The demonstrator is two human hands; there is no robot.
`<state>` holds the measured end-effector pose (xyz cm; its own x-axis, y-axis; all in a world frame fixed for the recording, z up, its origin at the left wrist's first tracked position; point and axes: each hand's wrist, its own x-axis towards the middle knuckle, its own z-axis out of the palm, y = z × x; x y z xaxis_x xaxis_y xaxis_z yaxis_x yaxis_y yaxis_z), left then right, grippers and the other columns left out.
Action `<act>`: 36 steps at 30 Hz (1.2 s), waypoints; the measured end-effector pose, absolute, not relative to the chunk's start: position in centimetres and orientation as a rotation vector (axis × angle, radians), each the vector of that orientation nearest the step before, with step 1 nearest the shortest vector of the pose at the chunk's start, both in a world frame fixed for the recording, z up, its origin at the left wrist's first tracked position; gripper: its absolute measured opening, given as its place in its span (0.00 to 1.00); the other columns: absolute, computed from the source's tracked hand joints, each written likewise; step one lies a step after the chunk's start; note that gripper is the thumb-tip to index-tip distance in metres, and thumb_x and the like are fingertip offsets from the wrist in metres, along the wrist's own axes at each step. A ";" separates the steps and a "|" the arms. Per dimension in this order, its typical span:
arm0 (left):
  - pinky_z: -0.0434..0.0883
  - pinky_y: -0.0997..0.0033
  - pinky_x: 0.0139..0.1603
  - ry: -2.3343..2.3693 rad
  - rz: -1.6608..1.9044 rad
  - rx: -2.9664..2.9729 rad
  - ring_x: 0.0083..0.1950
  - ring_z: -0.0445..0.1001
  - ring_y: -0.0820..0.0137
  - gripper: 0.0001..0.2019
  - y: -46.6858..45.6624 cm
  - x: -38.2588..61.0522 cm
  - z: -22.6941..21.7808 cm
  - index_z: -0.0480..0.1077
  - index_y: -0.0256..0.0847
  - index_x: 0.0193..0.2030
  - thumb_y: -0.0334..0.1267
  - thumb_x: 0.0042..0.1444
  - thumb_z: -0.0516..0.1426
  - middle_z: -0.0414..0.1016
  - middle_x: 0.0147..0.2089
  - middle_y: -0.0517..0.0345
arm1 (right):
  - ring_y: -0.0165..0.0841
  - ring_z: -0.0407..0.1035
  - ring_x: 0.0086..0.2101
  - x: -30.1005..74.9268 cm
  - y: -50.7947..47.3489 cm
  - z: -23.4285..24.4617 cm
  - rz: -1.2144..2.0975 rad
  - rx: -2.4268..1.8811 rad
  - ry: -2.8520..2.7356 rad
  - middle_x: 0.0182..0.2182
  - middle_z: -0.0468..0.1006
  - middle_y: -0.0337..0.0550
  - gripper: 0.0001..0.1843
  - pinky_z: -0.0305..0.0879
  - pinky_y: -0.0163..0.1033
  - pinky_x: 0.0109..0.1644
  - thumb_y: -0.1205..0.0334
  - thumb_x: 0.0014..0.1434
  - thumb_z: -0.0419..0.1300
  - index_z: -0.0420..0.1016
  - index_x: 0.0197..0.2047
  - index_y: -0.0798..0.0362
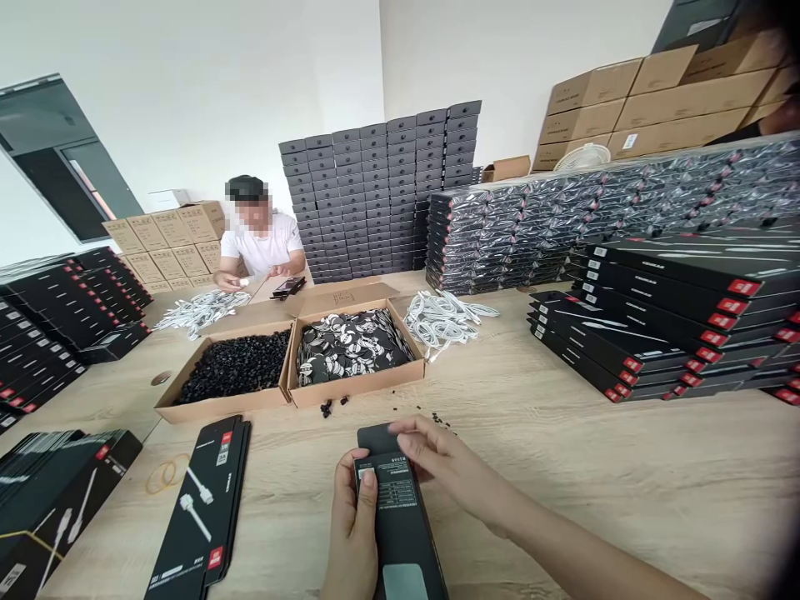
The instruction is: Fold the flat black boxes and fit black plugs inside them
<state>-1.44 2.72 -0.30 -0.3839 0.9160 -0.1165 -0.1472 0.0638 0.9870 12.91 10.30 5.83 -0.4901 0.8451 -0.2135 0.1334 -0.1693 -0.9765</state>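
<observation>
My left hand [357,517] is closed around the side of a narrow black cardboard cable box [403,533], thumb on its printed face. The box is tilted, with its far end pointing away from me and a black end flap [373,437] standing out there. My right hand [441,458] has its fingers bent at that far end, pinching the flap's right edge; part of the fingers is hidden behind the box. To the left lies a short stack of flat black cable boxes [203,500] with a white cable pictured on top.
Beyond my hands stand cartons of small black caps [234,365] and round black-and-white labels [356,346]. White cables [441,321] lie behind. Black box stacks [662,308] rise right, more [62,492] left. Rubber bands [166,475] lie left. A person [259,242] sits opposite.
</observation>
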 end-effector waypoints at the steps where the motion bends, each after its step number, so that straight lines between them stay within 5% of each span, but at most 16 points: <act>1: 0.68 0.68 0.50 1.408 1.472 0.817 0.51 0.70 0.62 0.24 2.7 -1.4 -0.3 0.67 0.45 0.50 0.59 0.55 0.56 0.73 0.50 0.53 | 0.37 0.69 0.41 13.0 10.3 5.9 1.786 -1.146 -1.433 0.40 0.75 0.41 0.27 0.66 0.41 0.44 0.41 0.56 0.61 0.68 0.53 0.46; 3: 0.70 0.68 0.45 1.363 1.441 0.801 0.47 0.72 0.62 0.24 2.6 -1.3 -0.2 0.66 0.45 0.51 0.60 0.55 0.55 0.74 0.49 0.53 | 0.36 0.70 0.43 13.0 10.3 6.0 1.966 -1.160 -1.223 0.43 0.76 0.41 0.30 0.66 0.41 0.46 0.47 0.55 0.63 0.63 0.59 0.44; 8: 0.70 0.69 0.41 1.338 1.378 0.845 0.44 0.72 0.63 0.22 2.5 -1.2 -0.1 0.66 0.44 0.49 0.58 0.56 0.55 0.74 0.43 0.54 | 0.32 0.69 0.36 13.3 10.7 6.3 2.221 -1.145 -1.153 0.35 0.79 0.39 0.27 0.63 0.36 0.40 0.62 0.48 0.64 0.74 0.55 0.46; 14: 0.67 0.65 0.48 1.174 1.399 0.878 0.47 0.73 0.63 0.22 2.6 -0.7 -0.4 0.63 0.44 0.50 0.57 0.58 0.55 0.74 0.47 0.51 | 0.40 0.69 0.42 13.9 10.6 7.6 1.856 -1.251 -1.665 0.46 0.80 0.46 0.27 0.63 0.40 0.42 0.37 0.58 0.56 0.81 0.48 0.47; 19: 0.67 0.63 0.51 1.089 1.435 0.806 0.51 0.73 0.62 0.22 2.5 -0.6 0.1 0.57 0.46 0.52 0.55 0.58 0.56 0.73 0.51 0.49 | 0.38 0.71 0.40 14.2 10.5 7.6 2.032 -1.108 -1.666 0.41 0.81 0.45 0.28 0.67 0.38 0.39 0.37 0.53 0.62 0.80 0.48 0.48; 24: 0.67 0.62 0.52 1.100 1.395 0.887 0.52 0.72 0.62 0.20 2.4 -0.9 0.5 0.58 0.45 0.50 0.54 0.59 0.56 0.73 0.51 0.48 | 0.38 0.72 0.37 14.4 11.1 7.4 2.132 -1.174 -1.546 0.35 0.81 0.49 0.33 0.68 0.37 0.33 0.31 0.53 0.57 0.81 0.36 0.55; 30: 0.68 0.62 0.49 1.066 1.342 0.877 0.48 0.73 0.63 0.20 2.3 -0.9 0.4 0.57 0.45 0.51 0.53 0.59 0.56 0.72 0.50 0.49 | 0.34 0.71 0.33 14.5 11.6 7.0 2.145 -1.129 -1.631 0.33 0.82 0.46 0.28 0.66 0.34 0.32 0.39 0.46 0.68 0.83 0.39 0.55; 36: 0.69 0.63 0.45 1.109 1.334 0.824 0.47 0.74 0.62 0.24 2.2 -0.5 0.2 0.58 0.46 0.51 0.57 0.55 0.58 0.73 0.51 0.48 | 0.30 0.67 0.28 14.2 11.5 6.6 2.056 -1.139 -1.665 0.29 0.81 0.42 0.22 0.62 0.32 0.29 0.46 0.49 0.67 0.84 0.43 0.53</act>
